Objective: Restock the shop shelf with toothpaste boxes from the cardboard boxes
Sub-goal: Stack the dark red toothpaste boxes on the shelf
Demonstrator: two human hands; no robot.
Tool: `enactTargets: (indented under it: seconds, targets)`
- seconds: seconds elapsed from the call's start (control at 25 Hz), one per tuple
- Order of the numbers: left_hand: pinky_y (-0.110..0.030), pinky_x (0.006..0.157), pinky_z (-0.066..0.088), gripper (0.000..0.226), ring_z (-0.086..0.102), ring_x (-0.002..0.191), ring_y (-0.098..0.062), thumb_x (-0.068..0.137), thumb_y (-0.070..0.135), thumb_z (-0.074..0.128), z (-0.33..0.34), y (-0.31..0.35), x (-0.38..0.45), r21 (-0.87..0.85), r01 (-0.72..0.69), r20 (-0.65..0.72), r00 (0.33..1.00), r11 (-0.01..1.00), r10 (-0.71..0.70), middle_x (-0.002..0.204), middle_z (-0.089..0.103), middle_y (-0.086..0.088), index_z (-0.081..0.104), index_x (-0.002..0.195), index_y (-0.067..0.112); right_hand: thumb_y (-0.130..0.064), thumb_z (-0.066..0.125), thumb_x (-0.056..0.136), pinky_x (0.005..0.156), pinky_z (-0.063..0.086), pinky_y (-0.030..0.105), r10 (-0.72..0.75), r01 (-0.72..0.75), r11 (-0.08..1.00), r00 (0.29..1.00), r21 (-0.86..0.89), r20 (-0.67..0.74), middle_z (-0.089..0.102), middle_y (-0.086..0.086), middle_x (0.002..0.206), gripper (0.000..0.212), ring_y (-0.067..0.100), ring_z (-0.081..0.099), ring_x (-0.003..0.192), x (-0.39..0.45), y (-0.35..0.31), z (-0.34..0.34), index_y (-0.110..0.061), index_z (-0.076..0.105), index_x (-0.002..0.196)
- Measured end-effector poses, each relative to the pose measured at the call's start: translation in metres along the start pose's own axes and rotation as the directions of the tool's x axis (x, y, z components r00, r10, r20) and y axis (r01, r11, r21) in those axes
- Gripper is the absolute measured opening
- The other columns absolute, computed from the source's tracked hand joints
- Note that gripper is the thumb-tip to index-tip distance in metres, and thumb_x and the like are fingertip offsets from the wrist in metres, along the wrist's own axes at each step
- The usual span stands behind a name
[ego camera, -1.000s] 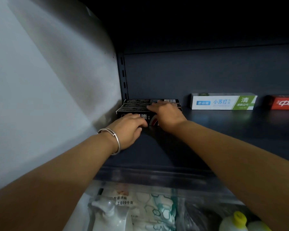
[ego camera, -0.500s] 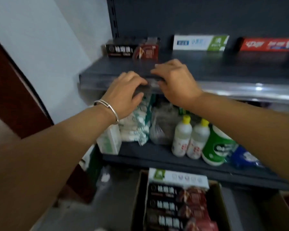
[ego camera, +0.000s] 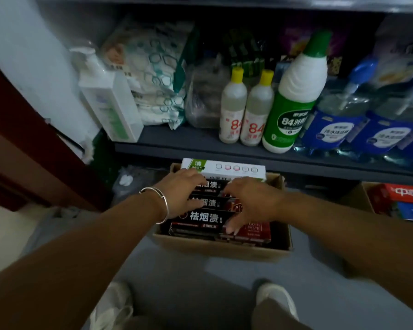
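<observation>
Both your hands reach down into the open cardboard box (ego camera: 224,248) on the floor. Your left hand (ego camera: 179,194), with a silver bangle (ego camera: 161,206) at the wrist, lies with fingers spread and fairly straight on the black toothpaste boxes (ego camera: 203,216); your right hand (ego camera: 250,201) is spread too, fingertips down on the same stack, thumb touching the red end of the nearest box. Neither hand is curled round anything.

Above the box runs the dark shop shelf (ego camera: 196,141), crowded with goods. From the left: a white pump bottle (ego camera: 107,101), a stack of hexagon-printed packs (ego camera: 153,75), a clear plastic bag (ego camera: 205,96), two small yellow-capped bottles (ego camera: 244,110), a large green-labelled disinfectant bottle (ego camera: 293,98), and blue refill pouches (ego camera: 358,125).

A second cardboard box (ego camera: 358,198) sits at the right edge, holding red and blue toothpaste cartons (ego camera: 405,201).

Inside the first box, a white-and-green toothpaste box (ego camera: 234,169) lies along the far side, just beyond the black ones.

Your two white shoes (ego camera: 275,298) show at the bottom.
</observation>
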State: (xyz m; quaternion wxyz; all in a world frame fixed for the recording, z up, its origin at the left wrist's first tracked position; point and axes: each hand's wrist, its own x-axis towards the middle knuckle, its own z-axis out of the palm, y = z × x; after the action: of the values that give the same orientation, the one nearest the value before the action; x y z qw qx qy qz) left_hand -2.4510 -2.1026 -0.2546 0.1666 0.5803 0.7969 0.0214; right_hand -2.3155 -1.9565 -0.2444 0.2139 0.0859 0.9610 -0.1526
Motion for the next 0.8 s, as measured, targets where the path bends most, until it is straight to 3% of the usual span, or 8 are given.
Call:
enactTargets:
  seconds: [0.12,0.28,0.4,0.48,0.56,0.68,0.8]
  targets:
    - [-0.03,0.108,0.03,0.047,0.038,0.127,-0.018,0.091,0.032,0.054,0.007,-0.009,0.012,-0.023,0.023,0.012,1.0,0.999,-0.023,0.137,0.042,0.0,0.042,0.134,0.019,-0.053,0.074,0.069,0.101,0.04,0.034,-0.039,0.041,0.999,0.995,-0.029,0.089,0.044,0.003,0.134,0.086,0.02,0.042,0.121,0.008,-0.003,0.028,-0.015,0.036,0.137]
    - [-0.037,0.104,0.036,0.035,0.045,0.118,-0.022,0.09,0.023,0.055,0.011,-0.018,0.018,-0.106,-0.036,-0.111,0.993,0.994,0.025,0.124,0.052,-0.004,0.054,0.124,0.015,-0.036,0.071,0.076,0.087,0.048,0.029,-0.093,0.093,0.996,0.995,0.005,0.036,0.056,0.004,0.12,0.058,0.018,0.054,0.106,0.021,-0.002,0.034,-0.014,0.049,0.125]
    - [-0.032,0.091,0.041,0.033,0.05,0.102,-0.021,0.086,0.032,0.049,0.011,-0.014,0.014,-0.06,-0.154,-0.276,0.952,0.986,0.132,0.108,0.056,-0.005,0.059,0.11,0.012,-0.038,0.072,0.075,0.079,0.048,0.027,-0.008,0.01,0.999,0.999,0.053,-0.039,0.058,0.0,0.108,0.047,0.017,0.056,0.1,0.024,0.014,0.019,-0.015,0.055,0.113]
    - [-0.027,0.087,0.04,0.03,0.047,0.095,-0.014,0.086,0.035,0.053,0.012,-0.006,0.01,-0.03,-0.192,-0.303,0.937,0.981,0.174,0.103,0.055,-0.003,0.058,0.106,0.013,-0.04,0.072,0.074,0.078,0.048,0.029,0.08,-0.076,0.996,0.99,0.038,-0.114,0.056,0.0,0.103,0.046,0.018,0.055,0.099,0.023,0.027,0.008,-0.014,0.055,0.108]
    - [-0.028,0.089,0.042,0.03,0.045,0.097,-0.011,0.087,0.037,0.056,0.02,0.003,0.004,-0.004,-0.229,-0.205,0.953,0.973,0.223,0.105,0.054,0.0,0.057,0.108,0.015,-0.041,0.072,0.073,0.078,0.048,0.031,0.143,-0.144,0.99,0.976,0.005,-0.165,0.057,0.004,0.106,0.046,0.02,0.055,0.099,0.022,0.037,0.002,-0.013,0.054,0.106]
    - [-0.025,0.097,0.035,0.042,0.041,0.112,-0.013,0.088,0.039,0.056,0.044,0.01,-0.001,0.074,-0.193,0.069,0.98,0.978,0.188,0.123,0.046,0.002,0.047,0.124,0.02,-0.043,0.071,0.074,0.079,0.049,0.033,0.194,-0.193,0.981,0.966,0.021,-0.17,0.056,0.004,0.108,0.048,0.02,0.054,0.1,0.022,0.039,0.005,-0.013,0.054,0.108]
    - [-0.03,0.104,0.034,0.055,0.037,0.12,-0.017,0.085,0.037,0.06,0.061,0.015,0.002,0.171,-0.144,0.148,0.982,0.975,0.119,0.133,0.038,0.0,0.039,0.132,0.02,-0.044,0.071,0.074,0.081,0.05,0.035,0.188,-0.185,0.982,0.968,0.038,-0.164,0.056,0.004,0.109,0.051,0.019,0.054,0.101,0.023,0.035,0.012,-0.014,0.053,0.111]
